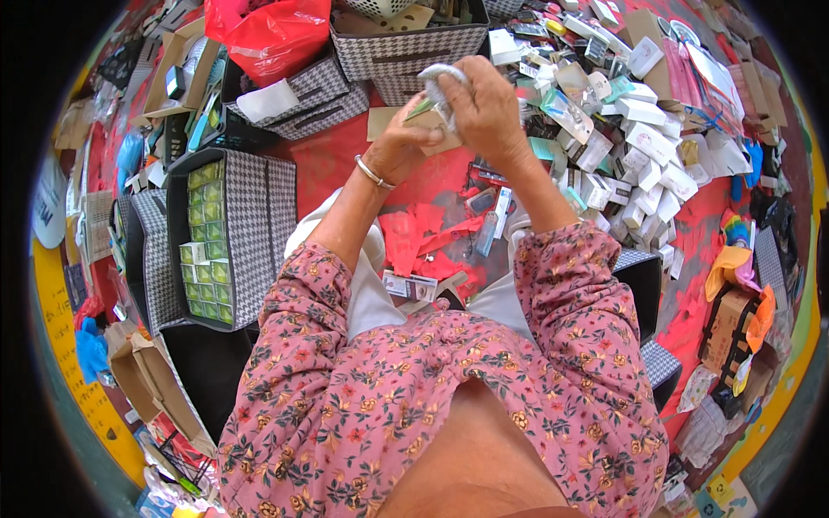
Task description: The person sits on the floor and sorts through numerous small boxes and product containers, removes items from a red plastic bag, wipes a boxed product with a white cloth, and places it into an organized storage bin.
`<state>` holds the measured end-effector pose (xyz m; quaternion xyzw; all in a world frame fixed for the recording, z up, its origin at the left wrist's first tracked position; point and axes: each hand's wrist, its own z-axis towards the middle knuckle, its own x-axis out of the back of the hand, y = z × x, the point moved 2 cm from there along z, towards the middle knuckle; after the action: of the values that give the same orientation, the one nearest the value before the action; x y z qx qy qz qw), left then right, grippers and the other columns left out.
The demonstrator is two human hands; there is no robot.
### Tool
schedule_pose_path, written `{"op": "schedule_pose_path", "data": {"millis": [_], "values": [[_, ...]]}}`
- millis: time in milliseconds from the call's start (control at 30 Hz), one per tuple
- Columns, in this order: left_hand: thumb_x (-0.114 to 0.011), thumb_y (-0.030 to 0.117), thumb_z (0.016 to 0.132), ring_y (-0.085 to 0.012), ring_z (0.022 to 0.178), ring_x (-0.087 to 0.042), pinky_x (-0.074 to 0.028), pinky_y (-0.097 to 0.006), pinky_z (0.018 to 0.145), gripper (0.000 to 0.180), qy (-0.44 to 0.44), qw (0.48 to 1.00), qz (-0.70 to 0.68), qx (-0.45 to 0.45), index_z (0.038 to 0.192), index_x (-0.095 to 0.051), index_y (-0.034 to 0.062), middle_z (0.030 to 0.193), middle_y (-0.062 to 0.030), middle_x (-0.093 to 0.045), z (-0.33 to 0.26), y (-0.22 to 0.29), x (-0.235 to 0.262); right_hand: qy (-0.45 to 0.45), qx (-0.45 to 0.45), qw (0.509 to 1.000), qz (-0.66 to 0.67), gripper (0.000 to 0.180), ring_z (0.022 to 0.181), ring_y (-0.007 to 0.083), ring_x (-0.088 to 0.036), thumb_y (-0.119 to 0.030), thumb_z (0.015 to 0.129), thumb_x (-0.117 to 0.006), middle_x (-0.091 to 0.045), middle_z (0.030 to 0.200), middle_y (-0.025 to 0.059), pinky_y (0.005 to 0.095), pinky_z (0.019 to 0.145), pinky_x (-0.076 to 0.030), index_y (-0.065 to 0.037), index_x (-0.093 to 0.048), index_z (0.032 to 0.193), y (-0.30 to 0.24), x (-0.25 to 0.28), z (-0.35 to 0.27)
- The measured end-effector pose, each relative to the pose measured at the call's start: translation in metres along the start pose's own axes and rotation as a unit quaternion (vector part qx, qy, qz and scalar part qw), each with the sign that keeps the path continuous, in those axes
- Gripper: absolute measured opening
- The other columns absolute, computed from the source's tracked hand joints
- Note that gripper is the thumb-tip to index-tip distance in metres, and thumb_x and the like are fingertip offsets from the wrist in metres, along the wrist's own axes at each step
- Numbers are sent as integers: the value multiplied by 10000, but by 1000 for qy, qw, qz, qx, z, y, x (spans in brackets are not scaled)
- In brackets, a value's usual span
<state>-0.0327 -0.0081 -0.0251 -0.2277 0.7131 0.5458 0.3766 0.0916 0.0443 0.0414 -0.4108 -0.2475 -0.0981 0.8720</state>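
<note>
- My right hand (485, 108) has its grip clenched on a small crinkled clear packet (442, 79), raised at about 12 o'clock from my chest.
- My left hand (399, 148), with a silver bangle (373, 173) on the wrist, grips a flat tan card (432, 129) just under the packet; the two hands touch.
- At 9 o'clock stands a houndstooth bin (259, 233) with rows of small green boxes (207, 246) stacked along its left wall.
- At 11 o'clock a red plastic bag (276, 34) sits above another houndstooth bin (315, 95), and a third one (406, 47) stands at 12 o'clock.
- From 1 to 3 o'clock spreads a heap of small white boxes (639, 164) mixed with teal and clear packets.
- Just below my hands lie red paper scraps (423, 237) and a small white printed box (410, 285) near my lap.
- Everything rests on a red floor (328, 160); brown cardboard boxes (725, 328) sit at 4 o'clock, and a yellow strip (60, 328) runs along the left rim.
</note>
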Motion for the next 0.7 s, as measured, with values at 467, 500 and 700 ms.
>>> {"op": "schedule_pose_path", "data": {"millis": [467, 500, 700], "values": [[-632, -35, 605, -224, 1013, -475, -393, -352, 895, 773, 19, 998, 52, -25, 1248, -225, 102, 1098, -80, -436, -4, 7, -13, 13, -53, 998, 38, 239, 662, 349, -535, -242, 788, -553, -542, 706, 167, 390, 616, -432, -4, -547, 775, 18, 2, -2], [-683, 5, 587, -206, 1030, -458, -387, -336, 894, 808, 17, 996, 85, -24, 1248, -226, 88, 1110, -80, -429, -5, 9, -15, 13, -35, 999, 26, 232, 659, 352, -534, -235, 788, -552, -540, 700, 170, 391, 616, -432, -3, -549, 780, 25, -2, -4], [-786, 124, 525, -177, 1058, -443, -369, -285, 912, 930, 110, 860, 485, -110, 1250, -206, 62, 1142, -88, -426, 1, 7, 4, 69, -187, 976, 94, 190, 465, 163, -559, -183, 810, -554, -570, 542, 82, 310, 438, -421, -5, -567, 745, 22, 29, 18]]}}
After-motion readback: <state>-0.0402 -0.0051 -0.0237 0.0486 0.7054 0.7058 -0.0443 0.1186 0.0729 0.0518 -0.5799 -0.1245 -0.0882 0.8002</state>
